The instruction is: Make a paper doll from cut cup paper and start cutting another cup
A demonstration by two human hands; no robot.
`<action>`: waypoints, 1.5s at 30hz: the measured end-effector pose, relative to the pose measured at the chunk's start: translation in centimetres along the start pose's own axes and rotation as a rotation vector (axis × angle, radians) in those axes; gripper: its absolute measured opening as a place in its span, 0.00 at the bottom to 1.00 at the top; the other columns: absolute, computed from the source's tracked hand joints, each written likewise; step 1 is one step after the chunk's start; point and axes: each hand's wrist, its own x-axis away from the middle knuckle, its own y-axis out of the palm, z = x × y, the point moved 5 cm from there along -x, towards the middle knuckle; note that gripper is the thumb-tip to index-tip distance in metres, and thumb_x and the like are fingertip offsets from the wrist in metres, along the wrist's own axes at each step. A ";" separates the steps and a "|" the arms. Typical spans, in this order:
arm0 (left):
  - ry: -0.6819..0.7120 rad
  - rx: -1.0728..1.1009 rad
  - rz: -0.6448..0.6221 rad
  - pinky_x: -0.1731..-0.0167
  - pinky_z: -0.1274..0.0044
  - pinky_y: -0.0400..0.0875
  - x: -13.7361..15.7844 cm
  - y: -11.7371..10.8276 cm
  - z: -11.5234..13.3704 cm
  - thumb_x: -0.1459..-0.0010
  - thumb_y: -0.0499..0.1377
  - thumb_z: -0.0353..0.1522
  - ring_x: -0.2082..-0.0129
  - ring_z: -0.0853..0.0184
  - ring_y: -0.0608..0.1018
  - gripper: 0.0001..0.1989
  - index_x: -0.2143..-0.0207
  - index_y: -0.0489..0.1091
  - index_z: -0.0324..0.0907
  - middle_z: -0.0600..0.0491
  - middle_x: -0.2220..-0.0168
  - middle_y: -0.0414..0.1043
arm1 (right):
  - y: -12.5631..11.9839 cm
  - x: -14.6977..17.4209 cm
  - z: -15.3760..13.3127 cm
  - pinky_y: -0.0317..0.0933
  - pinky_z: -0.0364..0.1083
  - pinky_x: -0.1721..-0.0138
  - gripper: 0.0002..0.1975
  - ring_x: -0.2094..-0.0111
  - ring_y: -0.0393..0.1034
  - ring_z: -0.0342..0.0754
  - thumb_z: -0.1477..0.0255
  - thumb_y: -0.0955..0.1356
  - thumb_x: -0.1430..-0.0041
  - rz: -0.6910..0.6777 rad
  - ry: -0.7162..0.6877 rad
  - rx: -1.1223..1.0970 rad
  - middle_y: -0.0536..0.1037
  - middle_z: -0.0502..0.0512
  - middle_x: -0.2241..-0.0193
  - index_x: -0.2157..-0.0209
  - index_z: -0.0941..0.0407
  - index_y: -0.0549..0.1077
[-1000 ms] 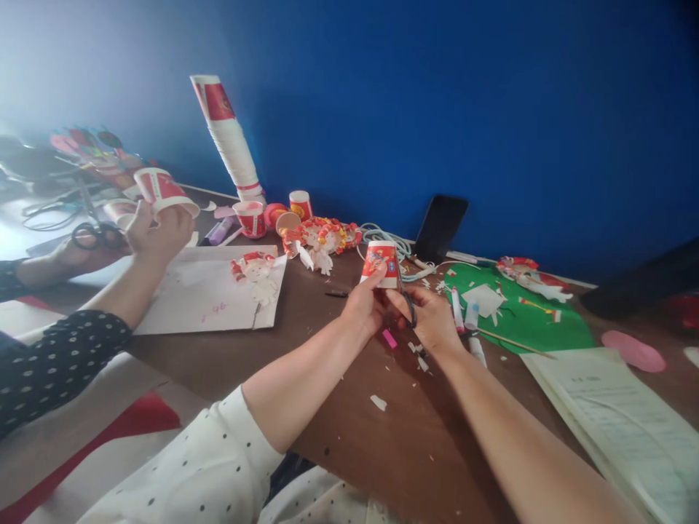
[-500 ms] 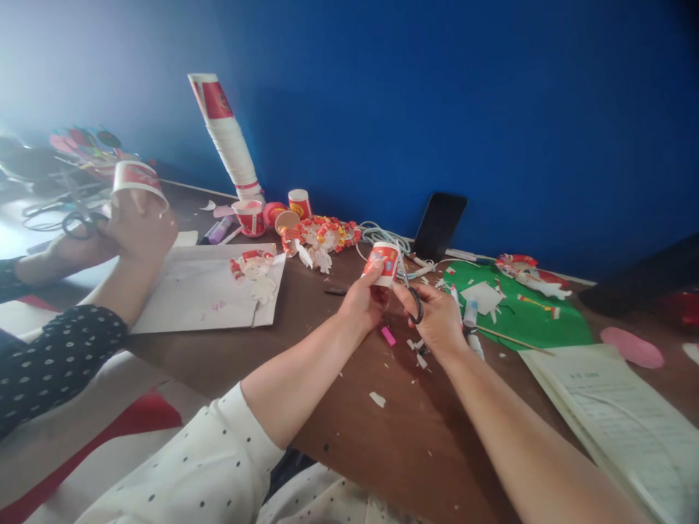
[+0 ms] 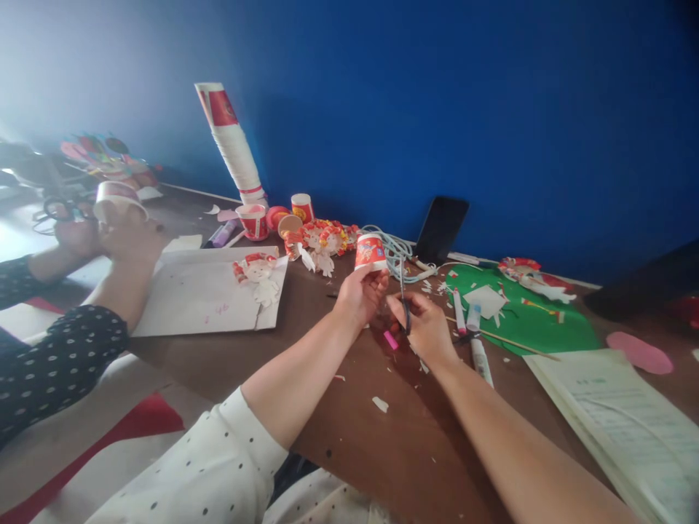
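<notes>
My left hand [image 3: 359, 297] grips a red and white paper cup [image 3: 370, 251] near its lower edge, above the brown table [image 3: 349, 415]. To its right, my right hand [image 3: 423, 324] is closed round the dark handles of a pair of scissors [image 3: 403, 287], whose blades point upward. A small gap separates the scissors from the cup. Beneath my hands lie a bright pink piece [image 3: 390, 340] and white paper scraps [image 3: 380, 404].
At left a co-worker's hands [image 3: 123, 229] hold another cup and scissors. A leaning cup stack [image 3: 232, 149] rises by the blue wall. Behind my hands are a cable [image 3: 390, 244] and phone [image 3: 442, 227]. Green paper [image 3: 524, 302], markers [image 3: 459, 309] and a booklet [image 3: 617, 407] lie at right.
My left hand has moved slightly left with the cup. The scissors, which were against the cup's right side, are now apart from it. The co-worker's cup has moved left and down.
</notes>
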 end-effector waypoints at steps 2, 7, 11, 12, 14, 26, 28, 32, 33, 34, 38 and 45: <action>0.019 0.014 -0.021 0.73 0.83 0.72 -0.1 0.0 0.2 0.42 0.55 0.25 0.75 0.73 0.75 0.06 0.71 0.69 0.33 0.48 0.75 0.72 | 0.4 0.1 0.3 0.61 0.43 0.80 0.25 0.81 0.66 0.43 0.51 0.74 0.59 -0.035 0.007 0.000 0.72 0.48 0.81 0.68 0.57 0.74; 0.078 0.045 -0.011 0.74 0.86 0.70 -0.5 -0.5 0.4 0.44 0.58 0.24 0.76 0.76 0.74 0.01 0.69 0.69 0.34 0.52 0.74 0.71 | 1.1 0.2 1.3 0.60 0.42 0.80 0.21 0.80 0.65 0.43 0.55 0.74 0.55 -0.131 -0.036 0.055 0.74 0.50 0.78 0.66 0.57 0.75; 0.080 -0.004 -0.009 0.79 0.87 0.64 -0.6 -0.7 0.3 0.45 0.61 0.27 0.80 0.79 0.70 0.04 0.70 0.67 0.37 0.56 0.77 0.67 | 1.5 0.4 1.5 0.58 0.42 0.79 0.20 0.80 0.63 0.43 0.56 0.73 0.53 -0.177 -0.112 0.131 0.72 0.49 0.80 0.65 0.56 0.75; 0.072 -0.022 -0.005 0.80 0.87 0.62 -0.5 -0.7 0.2 0.45 0.61 0.28 0.81 0.79 0.68 0.05 0.71 0.67 0.37 0.57 0.78 0.66 | 1.5 0.4 1.5 0.59 0.42 0.78 0.19 0.79 0.63 0.43 0.56 0.73 0.52 -0.173 -0.130 0.146 0.73 0.50 0.79 0.64 0.56 0.76; 0.046 -0.056 0.012 0.82 0.86 0.60 -0.2 -0.6 0.1 0.46 0.62 0.29 0.82 0.79 0.67 0.07 0.71 0.66 0.37 0.57 0.78 0.65 | 1.3 0.3 1.4 0.60 0.42 0.76 0.19 0.77 0.65 0.44 0.56 0.72 0.52 -0.150 -0.150 0.167 0.75 0.51 0.77 0.64 0.57 0.76; -0.040 -0.090 0.007 0.81 0.82 0.62 1.0 -0.2 -2.0 0.51 0.67 0.34 0.83 0.76 0.65 0.13 0.73 0.66 0.38 0.58 0.81 0.63 | 0.3 -0.3 1.5 0.60 0.43 0.75 0.23 0.77 0.65 0.44 0.53 0.72 0.52 -0.039 -0.172 0.165 0.76 0.52 0.75 0.63 0.57 0.76; -0.049 -0.085 0.008 0.79 0.81 0.63 1.1 -0.2 -2.1 0.51 0.67 0.35 0.83 0.76 0.66 0.13 0.72 0.66 0.38 0.58 0.81 0.63 | 0.3 -0.3 1.5 0.60 0.43 0.75 0.23 0.77 0.65 0.44 0.53 0.72 0.53 -0.029 -0.164 0.153 0.76 0.52 0.75 0.64 0.57 0.76; -0.053 -0.101 0.016 0.77 0.80 0.65 1.0 -0.3 -2.2 0.50 0.66 0.35 0.82 0.75 0.66 0.12 0.73 0.67 0.38 0.57 0.81 0.64 | 0.3 -0.3 1.4 0.58 0.43 0.76 0.23 0.78 0.64 0.44 0.52 0.72 0.54 -0.031 -0.147 0.153 0.74 0.50 0.78 0.64 0.57 0.76; -0.056 -0.100 0.017 0.77 0.80 0.65 1.0 -0.3 -2.2 0.50 0.66 0.35 0.82 0.75 0.66 0.11 0.73 0.67 0.38 0.57 0.81 0.64 | 0.3 -0.2 1.4 0.58 0.43 0.76 0.23 0.78 0.64 0.44 0.52 0.72 0.53 -0.031 -0.146 0.149 0.74 0.50 0.79 0.64 0.57 0.76; -0.058 -0.097 0.018 0.77 0.80 0.65 1.0 -0.3 -2.2 0.49 0.66 0.35 0.82 0.75 0.66 0.11 0.72 0.68 0.38 0.57 0.81 0.64 | 0.3 -0.2 1.4 0.58 0.43 0.77 0.23 0.78 0.64 0.44 0.53 0.72 0.53 -0.032 -0.147 0.144 0.74 0.50 0.79 0.64 0.57 0.76; -0.065 -0.080 0.020 0.77 0.80 0.65 1.0 -0.2 -2.1 0.49 0.65 0.34 0.82 0.75 0.65 0.10 0.72 0.68 0.37 0.57 0.81 0.63 | 0.3 -0.2 1.3 0.57 0.42 0.76 0.20 0.78 0.63 0.43 0.55 0.72 0.52 -0.035 -0.152 0.130 0.73 0.49 0.79 0.64 0.57 0.77; -0.073 -0.068 0.033 0.79 0.81 0.63 1.1 -0.1 -2.1 0.49 0.65 0.32 0.83 0.76 0.65 0.09 0.73 0.68 0.37 0.57 0.81 0.64 | 0.4 0.0 1.3 0.57 0.42 0.76 0.18 0.78 0.63 0.44 0.58 0.72 0.50 -0.025 -0.168 0.099 0.73 0.49 0.79 0.63 0.57 0.77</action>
